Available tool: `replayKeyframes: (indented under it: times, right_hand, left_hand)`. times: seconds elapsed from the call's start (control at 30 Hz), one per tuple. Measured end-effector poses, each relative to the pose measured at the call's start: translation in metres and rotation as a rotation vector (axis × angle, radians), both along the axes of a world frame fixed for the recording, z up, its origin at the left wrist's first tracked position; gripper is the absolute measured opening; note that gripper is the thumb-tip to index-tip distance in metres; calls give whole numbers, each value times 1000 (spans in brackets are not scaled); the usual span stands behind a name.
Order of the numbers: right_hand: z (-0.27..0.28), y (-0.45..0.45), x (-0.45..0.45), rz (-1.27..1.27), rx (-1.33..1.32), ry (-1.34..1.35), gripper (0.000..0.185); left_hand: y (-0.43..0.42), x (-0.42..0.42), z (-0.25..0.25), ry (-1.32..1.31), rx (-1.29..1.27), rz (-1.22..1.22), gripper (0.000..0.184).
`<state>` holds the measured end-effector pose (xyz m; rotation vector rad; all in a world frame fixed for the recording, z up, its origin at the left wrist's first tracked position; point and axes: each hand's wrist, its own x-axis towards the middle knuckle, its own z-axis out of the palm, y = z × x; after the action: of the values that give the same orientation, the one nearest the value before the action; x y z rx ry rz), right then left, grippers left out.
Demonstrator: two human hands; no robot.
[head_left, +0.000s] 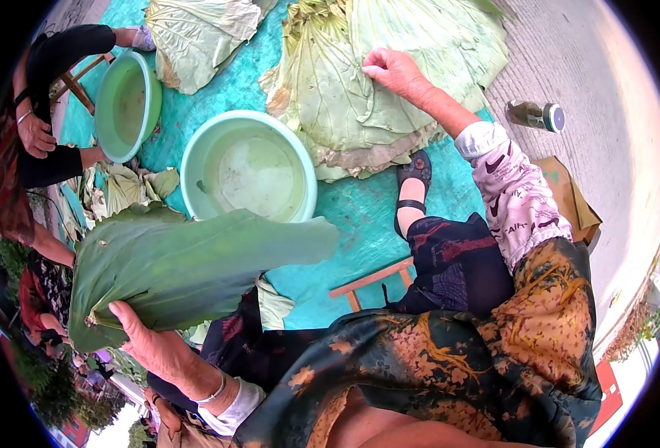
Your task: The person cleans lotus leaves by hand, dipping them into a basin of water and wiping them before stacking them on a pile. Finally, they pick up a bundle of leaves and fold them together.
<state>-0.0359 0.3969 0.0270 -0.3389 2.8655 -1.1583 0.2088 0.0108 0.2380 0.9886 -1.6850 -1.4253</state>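
A large dark green leaf [188, 261] is folded over in my left hand [158, 347], whose thumb lies on its near end at the lower left. The leaf's far end reaches past the lower rim of a pale green basin [309, 168]. My right hand [395, 72] is over a wide stack of pale green leaves [419, 37] at the top. Its fingers are curled together at the stack's surface; whatever they pinch, if anything, is too small to make out.
Another green basin [153, 97] and a second leaf pile [199, 37] stand at the upper left, near a co-worker's hand [36, 134]. A lidded jar [535, 116] lies on the pavement at right. A wooden stool [371, 278] shows by my leg. Turquoise sheeting [352, 216] covers the ground.
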Motion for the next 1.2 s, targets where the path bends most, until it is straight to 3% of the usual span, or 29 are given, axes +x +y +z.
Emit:
replayKeyframes:
  times: [0.13, 0.23, 0.33, 0.47, 0.97, 1.07, 1.2]
  right_hand:
    - [15, -22, 5, -107, 356, -2, 32]
    - [-3, -13, -2, -107, 248, 70, 29]
    - [-20, 9, -14, -6, -147, -151, 24]
    - [13, 13, -2, -94, -371, -327, 17]
    - [-8, 15, 1, -309, -375, -165, 22]
    - [-18, 18, 1, -334, -95, 89, 26]
    - [-19, 29, -1, -343, -202, 62, 28]
  left_hand:
    - [0, 0, -1, 19, 1, -47, 60]
    - [3, 0, 2, 2, 12, -32, 58]
    - [3, 0, 1, 23, 13, -36, 56]
    - [3, -1, 0, 35, 5, -31, 54]
    - [4, -2, 3, -15, -15, -7, 56]
    - [8, -4, 5, -34, -26, 23, 57]
    - [2, -1, 2, -22, -45, -17, 57]
